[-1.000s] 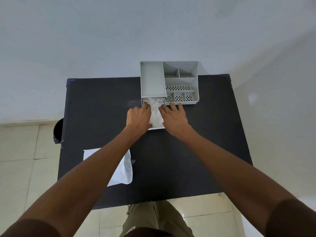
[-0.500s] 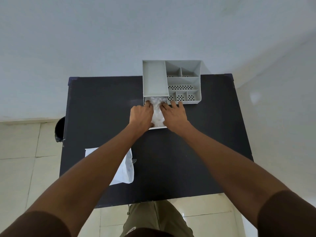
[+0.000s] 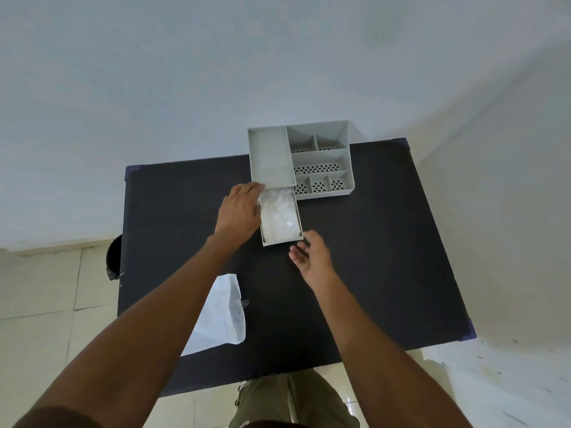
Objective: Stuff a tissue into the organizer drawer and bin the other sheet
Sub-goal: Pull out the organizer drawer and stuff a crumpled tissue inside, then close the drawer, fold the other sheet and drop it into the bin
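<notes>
Left hand [image 3: 239,211]: grip open, flat against the drawer's left wall, likely steadying it. Right hand [image 3: 310,256]: grip open and empty, fingers loose just off the drawer's front corner, perhaps placed to push it shut. Drawer [image 3: 282,240]: pulled out of the grey organizer [image 3: 321,159], crumpled tissue [image 3: 279,216] inside. Second sheet [image 3: 222,316]: flat on the desk [image 3: 370,273] near the front left edge, not yet binned. Dark bin [image 3: 114,261]: on the floor at the desk's left edge.

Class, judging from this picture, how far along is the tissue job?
Done: a crumpled tissue fills the pulled-out drawer. In hand: left hand rests beside it, right hand near its front. Left: shutting the drawer, binning the flat sheet.
</notes>
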